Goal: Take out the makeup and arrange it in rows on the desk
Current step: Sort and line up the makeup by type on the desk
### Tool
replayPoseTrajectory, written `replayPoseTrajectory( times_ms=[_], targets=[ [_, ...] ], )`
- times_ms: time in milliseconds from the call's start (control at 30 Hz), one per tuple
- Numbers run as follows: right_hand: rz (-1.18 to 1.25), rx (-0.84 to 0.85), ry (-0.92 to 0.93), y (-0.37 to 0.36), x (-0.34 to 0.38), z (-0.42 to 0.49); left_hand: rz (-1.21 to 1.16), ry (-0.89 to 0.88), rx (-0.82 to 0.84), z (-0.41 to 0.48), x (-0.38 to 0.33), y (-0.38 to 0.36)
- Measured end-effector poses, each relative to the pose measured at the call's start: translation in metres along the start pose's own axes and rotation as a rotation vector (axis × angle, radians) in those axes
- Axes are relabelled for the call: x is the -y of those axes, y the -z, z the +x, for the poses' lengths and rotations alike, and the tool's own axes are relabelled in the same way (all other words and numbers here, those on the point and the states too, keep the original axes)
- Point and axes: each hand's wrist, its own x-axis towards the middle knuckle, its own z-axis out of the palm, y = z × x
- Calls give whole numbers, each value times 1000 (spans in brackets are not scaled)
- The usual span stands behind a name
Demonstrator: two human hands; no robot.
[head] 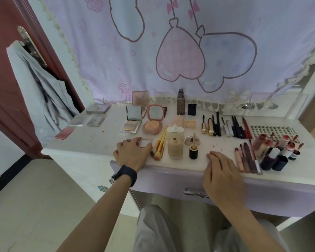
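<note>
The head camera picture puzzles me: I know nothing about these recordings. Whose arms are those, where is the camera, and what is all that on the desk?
There is no machine here. A person wears a camera on the head, looking down, so you see their own two arms. The left hand, with a ring and a dark wristband, rests its fingers on a small pale compact. The right hand lies flat at the front edge of the desk, holding nothing. Makeup is laid out in rows: closed palettes far left, open mirrored compacts, yellow-handled brushes, foundation bottles, a row of pencils and mascaras, and lip glosses at right.
</note>
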Motion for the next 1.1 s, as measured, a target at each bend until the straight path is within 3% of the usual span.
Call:
replayPoseTrajectory(
  times_ms=[233, 433, 567, 933, 1100],
  targets=[
    [-17, 18, -7, 1, 1, 0, -1, -8, 5, -1, 2, 1],
    [-29, 28, 14, 0, -1, -1, -151, -18, -40, 13, 15, 13],
    [-73, 38, 19, -4, -1, -1, -66, -14, -112, 55, 47, 31],
    [-158, 77, -13, -9, 3, 1, 230, -25, 141, 146, 115, 39],
    [-159, 51, -14, -6, 6, 0, 244, -89, -7, 141, 113, 43]
  ],
)
